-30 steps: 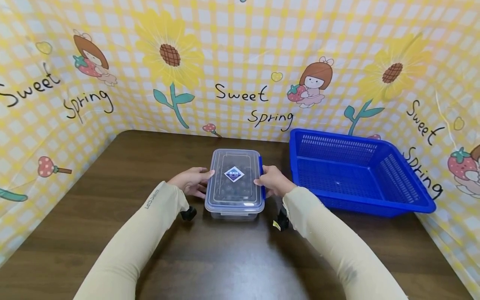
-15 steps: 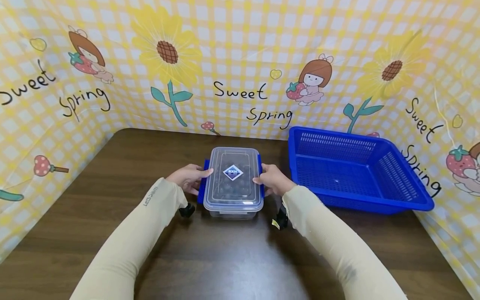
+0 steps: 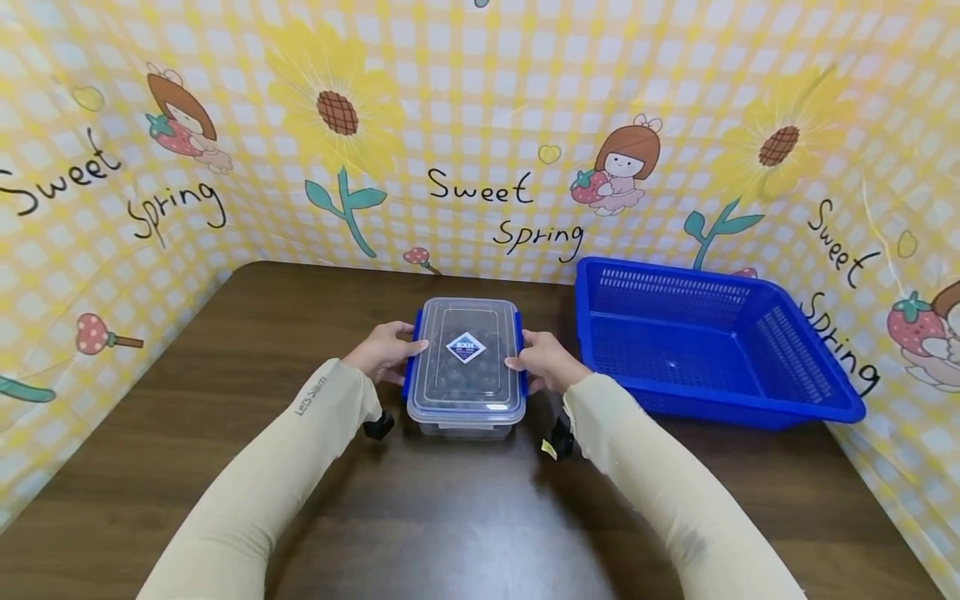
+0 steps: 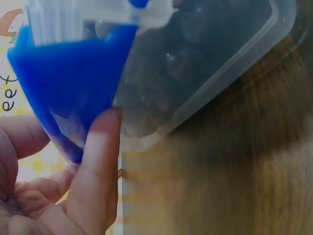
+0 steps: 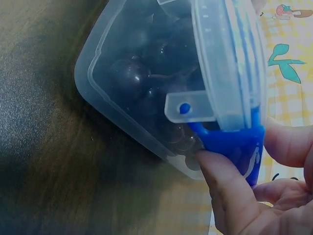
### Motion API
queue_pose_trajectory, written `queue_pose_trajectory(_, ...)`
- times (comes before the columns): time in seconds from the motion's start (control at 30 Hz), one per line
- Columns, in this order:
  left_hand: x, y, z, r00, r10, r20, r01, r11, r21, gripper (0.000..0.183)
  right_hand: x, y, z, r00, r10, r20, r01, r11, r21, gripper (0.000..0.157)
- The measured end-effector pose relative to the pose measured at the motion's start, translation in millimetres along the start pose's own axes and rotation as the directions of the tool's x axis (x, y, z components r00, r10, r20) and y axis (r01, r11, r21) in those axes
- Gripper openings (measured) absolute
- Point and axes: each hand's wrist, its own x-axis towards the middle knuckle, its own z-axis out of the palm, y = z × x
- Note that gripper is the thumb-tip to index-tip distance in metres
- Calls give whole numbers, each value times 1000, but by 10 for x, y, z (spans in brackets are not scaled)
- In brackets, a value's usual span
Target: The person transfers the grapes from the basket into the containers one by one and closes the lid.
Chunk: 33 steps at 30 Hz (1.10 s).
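A clear lidded food container (image 3: 468, 383) with a diamond sticker stands in the middle of the table. Dark, glossy round fruits (image 5: 129, 73) that look like grapes show through its wall. On its left side my left hand (image 3: 381, 352) pinches the blue latch (image 4: 73, 73), the thumb reaching the lid's edge in the head view. Opposite it, my right hand (image 3: 551, 360) holds the right blue latch (image 5: 230, 147) between thumb and fingers. Some fingertips are hidden beneath the latches. From the frames I cannot tell whether either latch is fastened.
A blue perforated plastic basket (image 3: 712, 350) stands at the right rear, close to my right hand. The brown wooden table (image 3: 187, 450) meets a yellow checked printed cloth (image 3: 480, 108) at the back and sides.
The left blue latch, out of sight at first, came up jutting out from the container's left side and now sits closer to it. My left hand shifted slightly with it; the right hand barely moved.
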Motion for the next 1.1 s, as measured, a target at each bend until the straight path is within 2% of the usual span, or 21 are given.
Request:
queue_pose_trajectory(0.43,-23,42,42,998,42,-55,-40,999,31,55,6,-45,-12,1000,5,-19,-5,1000,-25,64)
queue_pose_trajectory(0.8,-67,37,83,997,32,-72,-29,999,45,51,-53,-48,0,999,34,-27,-35,999,-29,68)
queue_pose_trajectory(1.0,-128,129,68,997,68,-25,-64,986,156,39,-92,-43,6,999,37,-22,-37,999,-11,69)
queue_pose_trajectory(1.1,-132,126,36,997,82,1,-81,978,194,41,-105,-30,9,1000,7,-1,-7,999,-40,65)
